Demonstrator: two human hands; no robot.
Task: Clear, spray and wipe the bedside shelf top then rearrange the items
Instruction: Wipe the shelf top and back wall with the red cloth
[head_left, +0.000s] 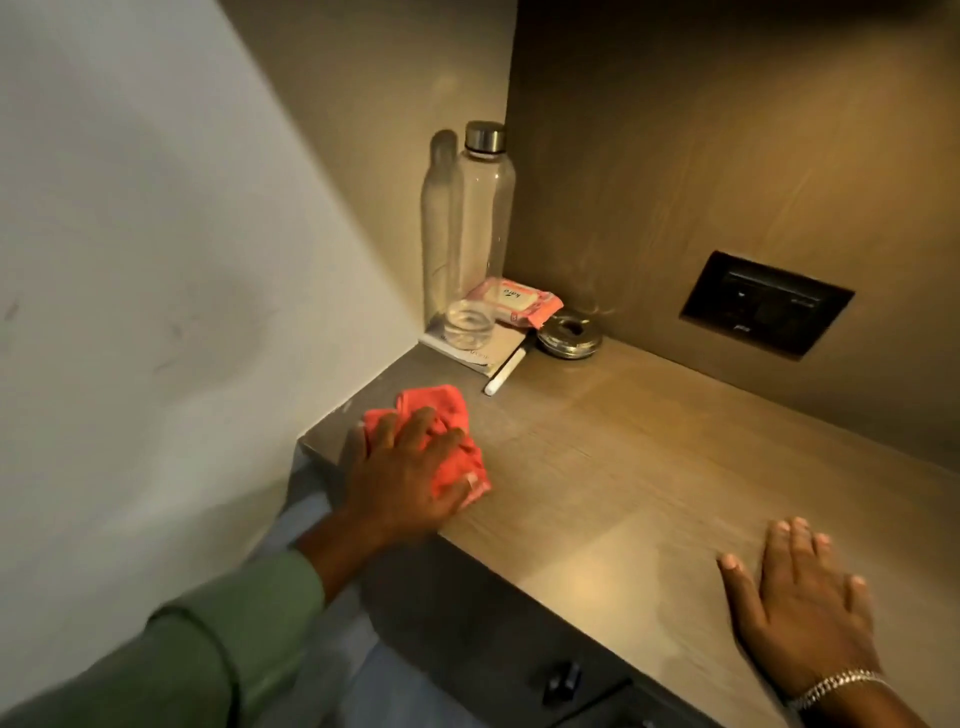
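We find the left hand (410, 467) pressed palm-down, fingers spread, on a crumpled red cloth (441, 441) near the front left corner of the wooden shelf top (649, 467), while the right hand (800, 597) lies flat and open on the bare surface near the front edge, gripping nothing. In the back left corner we note a clear bottle (480, 218) with a metal cap, upright and seemingly empty, with a clear drinking glass (469, 328), contents indiscernible, standing on a notepad (493, 351) before it. Just beside these lie a pink wipes packet (514, 301), a white pen (505, 371) along the notepad's edge, and a round metal ashtray (570, 338) with nothing discernible inside.
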